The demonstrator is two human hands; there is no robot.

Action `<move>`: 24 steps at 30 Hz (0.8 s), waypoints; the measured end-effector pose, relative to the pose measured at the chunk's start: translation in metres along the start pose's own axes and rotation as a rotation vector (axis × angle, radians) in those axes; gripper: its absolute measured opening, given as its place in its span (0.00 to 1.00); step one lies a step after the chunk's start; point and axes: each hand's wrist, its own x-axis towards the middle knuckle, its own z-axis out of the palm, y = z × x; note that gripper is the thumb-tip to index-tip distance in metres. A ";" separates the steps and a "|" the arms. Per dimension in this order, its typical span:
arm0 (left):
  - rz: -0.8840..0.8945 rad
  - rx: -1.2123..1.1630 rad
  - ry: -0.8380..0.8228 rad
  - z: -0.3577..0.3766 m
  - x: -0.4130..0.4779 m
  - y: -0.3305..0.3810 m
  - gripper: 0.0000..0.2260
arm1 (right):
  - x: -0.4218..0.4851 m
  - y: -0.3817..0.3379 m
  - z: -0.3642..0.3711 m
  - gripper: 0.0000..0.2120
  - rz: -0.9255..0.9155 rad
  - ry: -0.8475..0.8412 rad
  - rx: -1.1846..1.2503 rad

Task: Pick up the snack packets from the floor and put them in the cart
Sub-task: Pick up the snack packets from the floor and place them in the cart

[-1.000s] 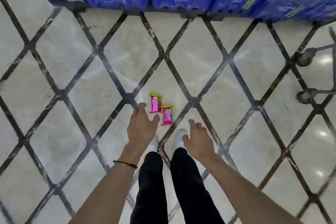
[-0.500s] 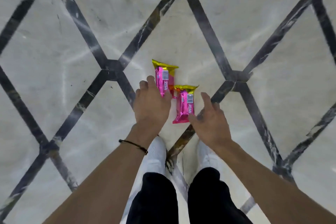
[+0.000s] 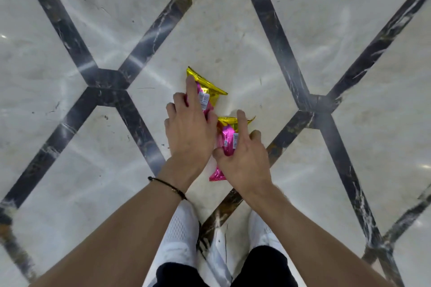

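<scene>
Two pink snack packets with gold ends lie on the marble floor just ahead of my feet. My left hand (image 3: 190, 128) is on the far packet (image 3: 210, 88): the index finger lies along its top, the other fingers curl at its left edge and the thumb is at its right side. My right hand (image 3: 243, 158) grips the near packet (image 3: 227, 138), thumb on the left, index finger stretched over the gold end, other fingers curled at the right edge. Both packets still touch the floor. The cart is out of view.
The floor (image 3: 233, 37) is pale polished marble with dark diagonal inlay strips (image 3: 277, 30). My white shoes (image 3: 180, 233) and black trouser legs are directly below the hands. Nothing else stands nearby.
I have bent lower, so the floor fills the view. Both hands moved forward from beside the packets onto them, and the fingers have closed round each one.
</scene>
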 end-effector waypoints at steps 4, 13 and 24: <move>0.003 0.006 -0.047 -0.015 -0.011 -0.003 0.35 | -0.007 -0.005 -0.008 0.38 0.006 0.005 -0.025; -0.035 0.039 -0.054 -0.132 -0.066 0.037 0.35 | -0.081 -0.039 -0.124 0.34 -0.033 0.039 -0.053; 0.065 -0.217 -0.008 -0.380 -0.163 0.165 0.35 | -0.237 -0.125 -0.354 0.27 -0.085 0.209 0.028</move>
